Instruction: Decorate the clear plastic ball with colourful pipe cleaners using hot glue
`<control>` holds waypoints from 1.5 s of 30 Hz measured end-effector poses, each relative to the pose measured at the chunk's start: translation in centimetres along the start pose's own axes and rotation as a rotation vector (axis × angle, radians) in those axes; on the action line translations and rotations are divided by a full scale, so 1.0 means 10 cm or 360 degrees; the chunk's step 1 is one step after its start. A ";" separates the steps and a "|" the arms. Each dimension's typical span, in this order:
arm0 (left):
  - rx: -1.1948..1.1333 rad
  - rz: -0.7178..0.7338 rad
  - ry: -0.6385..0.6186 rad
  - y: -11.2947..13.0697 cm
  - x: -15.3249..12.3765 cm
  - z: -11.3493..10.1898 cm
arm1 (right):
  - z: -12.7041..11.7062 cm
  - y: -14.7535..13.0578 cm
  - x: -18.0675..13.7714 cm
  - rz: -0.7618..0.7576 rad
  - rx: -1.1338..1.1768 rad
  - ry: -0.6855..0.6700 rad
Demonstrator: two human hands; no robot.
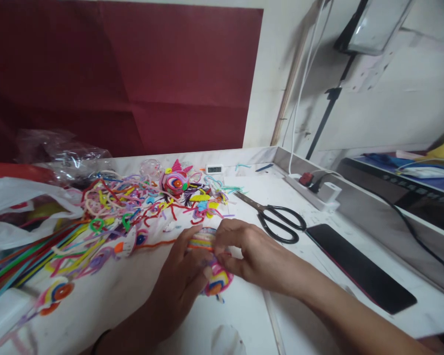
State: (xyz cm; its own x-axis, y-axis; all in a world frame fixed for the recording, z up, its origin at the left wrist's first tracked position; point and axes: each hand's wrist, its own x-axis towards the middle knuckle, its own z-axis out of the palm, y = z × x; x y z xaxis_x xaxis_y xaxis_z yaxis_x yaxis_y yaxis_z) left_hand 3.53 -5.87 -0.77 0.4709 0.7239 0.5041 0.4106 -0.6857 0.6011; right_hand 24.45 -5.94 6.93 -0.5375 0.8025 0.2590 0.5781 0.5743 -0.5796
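Observation:
A round craft piece coiled from colourful pipe cleaners [222,279] is between my two hands over the white table. It has pink, orange, blue and white coils, and striped bands show at its upper edge. My left hand [187,271] grips it from the left, thumb and fingers closed on it. From the right, my right hand [244,249] pinches it near the top with bent fingers. The fingers hide much of its middle. An orange pipe cleaner [157,244] lies just left of my hands. Black-handled scissors [277,219] rest beyond my right hand.
A tangle of pipe cleaners [114,199] spreads over the back left, with a finished pink coiled piece [175,181] among it. A white plastic bag [7,202] lies far left. At right are a black phone-like slab [360,266] and a power strip [314,195]. A small digital clock [214,169] stands behind.

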 end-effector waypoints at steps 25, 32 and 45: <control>0.0043 0.0055 0.0055 0.00 0.02 0.03 | -0.10 0.02 0.10 -0.0277 -0.0312 -0.0327; 0.0084 -0.0006 -0.0003 -0.03 0.01 0.01 | -0.08 0.03 0.05 -0.0275 -0.0289 -0.0223; 0.0021 -0.0074 0.0025 -0.03 0.02 -0.01 | 0.22 0.20 -1.00 0.0217 -0.0581 0.0358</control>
State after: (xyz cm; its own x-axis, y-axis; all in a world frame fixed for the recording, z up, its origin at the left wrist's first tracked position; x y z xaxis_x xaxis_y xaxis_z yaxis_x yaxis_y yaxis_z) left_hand 3.36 -5.51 -0.81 0.4386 0.7561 0.4857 0.4420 -0.6521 0.6160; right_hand 29.64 -13.15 1.52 -0.3177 0.8669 0.3840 0.8349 0.4478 -0.3201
